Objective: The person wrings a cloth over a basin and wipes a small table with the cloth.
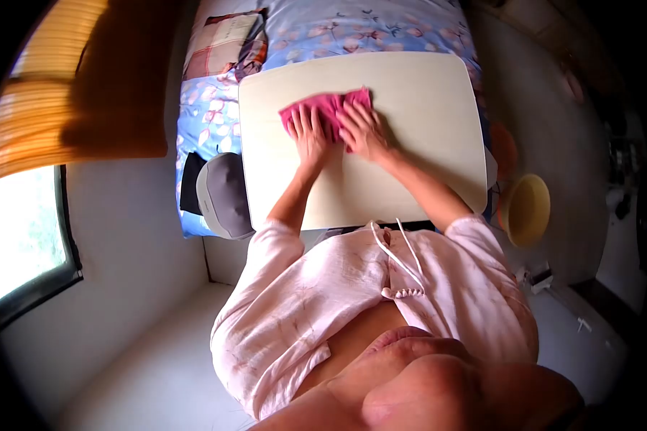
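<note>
A crumpled pink cloth (pixel 326 103) lies on the pale, round-cornered tabletop (pixel 410 100), left of its middle. My left hand (pixel 310 136) rests on the cloth's left part, its fingers stretched out and pressing down from above. On the right part of the same cloth lies my right hand (pixel 364 133), flat and with fingers extended. Neither hand is wrapped round the fabric. Folds of the cloth show between the two hands and beyond the fingertips.
Behind the table spreads a bed with a blue floral sheet (pixel 366 25) and a folded plaid fabric (pixel 223 43). A grey massage-cushion-like object (pixel 226 194) touches the table's left side. A yellow basin (pixel 526 210) stands to the right. An orange curtain (pixel 86 86) hangs by the window.
</note>
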A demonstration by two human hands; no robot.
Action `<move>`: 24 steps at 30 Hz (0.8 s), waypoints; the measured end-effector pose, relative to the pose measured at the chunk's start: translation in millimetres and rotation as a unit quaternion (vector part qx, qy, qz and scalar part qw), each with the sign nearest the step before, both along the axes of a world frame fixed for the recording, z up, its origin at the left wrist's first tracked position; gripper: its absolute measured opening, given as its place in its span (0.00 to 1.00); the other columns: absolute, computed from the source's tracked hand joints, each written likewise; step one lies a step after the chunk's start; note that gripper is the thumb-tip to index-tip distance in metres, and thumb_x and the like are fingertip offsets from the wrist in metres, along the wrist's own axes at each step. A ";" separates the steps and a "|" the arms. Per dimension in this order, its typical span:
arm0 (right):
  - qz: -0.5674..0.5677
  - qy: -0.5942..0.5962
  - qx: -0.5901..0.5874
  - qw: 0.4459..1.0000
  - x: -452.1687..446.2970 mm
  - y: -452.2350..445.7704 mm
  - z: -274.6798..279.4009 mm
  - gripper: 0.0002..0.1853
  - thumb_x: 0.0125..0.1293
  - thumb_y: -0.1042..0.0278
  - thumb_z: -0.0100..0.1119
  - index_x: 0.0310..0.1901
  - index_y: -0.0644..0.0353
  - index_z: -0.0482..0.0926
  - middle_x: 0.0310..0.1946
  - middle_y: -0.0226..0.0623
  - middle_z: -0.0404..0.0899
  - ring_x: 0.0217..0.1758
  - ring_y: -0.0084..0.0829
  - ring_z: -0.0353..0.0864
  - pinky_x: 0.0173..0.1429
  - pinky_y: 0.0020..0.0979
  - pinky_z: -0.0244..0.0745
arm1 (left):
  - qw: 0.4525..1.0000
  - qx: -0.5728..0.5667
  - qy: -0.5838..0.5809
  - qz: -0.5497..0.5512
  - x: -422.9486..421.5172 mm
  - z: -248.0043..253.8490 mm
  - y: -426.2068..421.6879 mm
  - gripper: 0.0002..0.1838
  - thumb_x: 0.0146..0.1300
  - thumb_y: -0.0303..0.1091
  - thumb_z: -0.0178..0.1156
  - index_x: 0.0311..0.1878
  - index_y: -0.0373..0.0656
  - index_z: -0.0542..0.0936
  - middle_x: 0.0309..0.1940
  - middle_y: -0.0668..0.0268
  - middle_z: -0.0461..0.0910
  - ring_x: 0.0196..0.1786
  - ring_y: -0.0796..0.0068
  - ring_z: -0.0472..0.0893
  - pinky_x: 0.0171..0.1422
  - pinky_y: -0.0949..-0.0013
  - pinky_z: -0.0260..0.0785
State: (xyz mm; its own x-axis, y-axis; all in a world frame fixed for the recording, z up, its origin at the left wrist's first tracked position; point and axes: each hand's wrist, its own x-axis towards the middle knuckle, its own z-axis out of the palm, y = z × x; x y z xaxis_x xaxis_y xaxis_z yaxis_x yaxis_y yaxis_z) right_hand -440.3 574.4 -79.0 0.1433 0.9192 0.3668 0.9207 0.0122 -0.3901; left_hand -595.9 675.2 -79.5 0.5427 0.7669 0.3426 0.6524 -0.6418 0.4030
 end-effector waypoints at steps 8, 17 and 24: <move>0.282 0.025 -0.063 0.957 -73.3 -118.4 22.3 0.26 0.74 0.52 0.56 0.72 0.41 0.76 0.74 0.39 0.73 0.81 0.44 0.65 0.85 0.50 0.53 | 0.988 -0.111 0.108 -0.024 -164.8 30.3 -159.2 0.43 0.70 0.42 0.63 0.80 0.31 0.58 0.81 0.38 0.54 0.84 0.33 0.49 0.85 0.33 0.39; 0.079 0.015 -0.010 0.997 -17.0 62.8 10.6 0.22 0.75 0.60 0.56 0.69 0.46 0.79 0.73 0.36 0.75 0.79 0.42 0.66 0.81 0.49 0.58 | 0.995 0.011 0.084 0.045 -68.1 5.8 23.5 0.41 0.74 0.56 0.56 0.78 0.34 0.64 0.80 0.45 0.60 0.84 0.45 0.55 0.85 0.39 0.41; 0.208 -0.062 -0.038 0.975 -57.5 -9.9 24.5 0.23 0.74 0.60 0.57 0.68 0.49 0.80 0.73 0.39 0.74 0.79 0.44 0.66 0.80 0.49 0.61 | 0.996 -0.045 0.083 0.008 -124.4 20.6 -35.1 0.37 0.70 0.44 0.62 0.77 0.36 0.67 0.80 0.46 0.61 0.83 0.40 0.57 0.86 0.39 0.43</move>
State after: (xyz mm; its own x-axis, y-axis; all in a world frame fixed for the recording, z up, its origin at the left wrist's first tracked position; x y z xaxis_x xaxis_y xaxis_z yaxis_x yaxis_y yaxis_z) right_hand -497.9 564.5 -54.5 -0.2886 0.9139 0.2854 0.8828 0.3693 -0.2902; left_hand -720.3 640.1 -58.9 0.5736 0.7993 0.1790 0.7243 -0.5970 0.3450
